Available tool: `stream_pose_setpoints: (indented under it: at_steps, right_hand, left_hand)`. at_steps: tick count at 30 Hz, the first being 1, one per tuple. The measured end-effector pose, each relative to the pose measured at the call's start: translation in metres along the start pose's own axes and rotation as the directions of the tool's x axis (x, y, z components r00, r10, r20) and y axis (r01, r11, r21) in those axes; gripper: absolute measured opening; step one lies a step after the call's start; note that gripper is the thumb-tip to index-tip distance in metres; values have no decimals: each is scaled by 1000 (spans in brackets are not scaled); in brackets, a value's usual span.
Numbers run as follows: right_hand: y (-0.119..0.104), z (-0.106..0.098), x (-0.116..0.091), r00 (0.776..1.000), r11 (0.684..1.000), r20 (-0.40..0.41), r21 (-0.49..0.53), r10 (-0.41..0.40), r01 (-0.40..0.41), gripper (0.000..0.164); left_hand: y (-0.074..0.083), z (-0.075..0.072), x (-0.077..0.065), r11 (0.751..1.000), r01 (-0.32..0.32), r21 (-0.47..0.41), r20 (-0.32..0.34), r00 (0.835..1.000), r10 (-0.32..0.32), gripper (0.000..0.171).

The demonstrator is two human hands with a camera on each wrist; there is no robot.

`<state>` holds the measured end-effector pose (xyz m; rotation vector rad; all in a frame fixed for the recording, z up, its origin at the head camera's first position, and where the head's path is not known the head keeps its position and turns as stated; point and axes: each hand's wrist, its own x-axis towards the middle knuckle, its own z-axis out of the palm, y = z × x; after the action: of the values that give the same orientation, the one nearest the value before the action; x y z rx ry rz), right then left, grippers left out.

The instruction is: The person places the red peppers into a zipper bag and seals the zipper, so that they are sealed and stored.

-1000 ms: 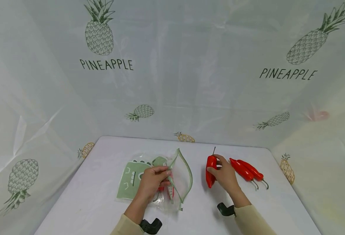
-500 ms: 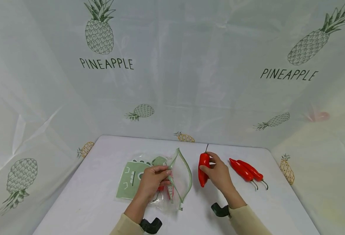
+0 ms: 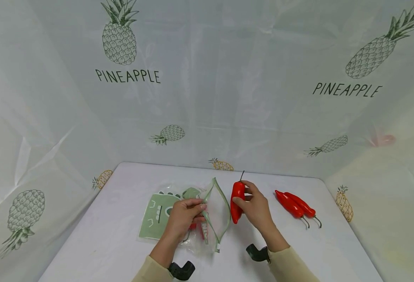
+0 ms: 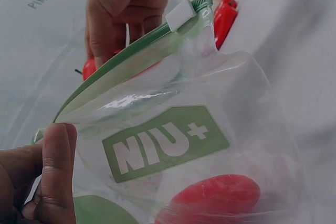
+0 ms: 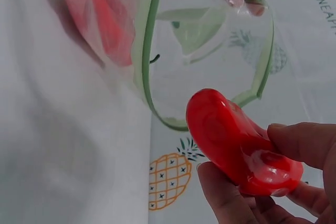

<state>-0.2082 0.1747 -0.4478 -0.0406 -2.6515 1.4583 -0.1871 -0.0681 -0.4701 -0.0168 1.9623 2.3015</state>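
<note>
A clear zip bag point(image 4: 252, 103) with a green rim and a printed green front lies on the table, its mouth spread toward the right. My left hand point(image 3: 183, 219) pinches one side of that rim between thumb and fingers. Inside the bag is at least one red chili pepper point(image 4: 215, 198), seen through the plastic. With thumb and fingertips my right hand point(image 3: 258, 205) holds another red chili pepper point(image 3: 236, 199), stem pointing up and away. In the right wrist view its rounded end point(image 5: 207, 108) is close to the bag's mouth; whether it touches the rim, I cannot tell.
Two more red chili peppers point(image 3: 291, 204) lie side by side on the white table point(image 3: 327, 243), right of my right hand. A white slider point(image 4: 181, 15) sits at one end of the zip. A pineapple-print curtain point(image 3: 228, 98) encloses the table's back and sides.
My right hand has carried its chili pepper leftward, from clear of the bag to right beside its mouth. The left hand and the bag have stayed put.
</note>
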Motion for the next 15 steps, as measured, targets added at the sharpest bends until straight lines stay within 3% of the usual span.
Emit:
stream_pose_setpoints:
  at_steps: [15]
  right_hand:
    - [-17, 11, -10, 998, 996, -47, 72, -49, 52, 62]
  left_hand:
    - [2, 1, 0, 1000, -4, 24, -15, 1000, 4, 32]
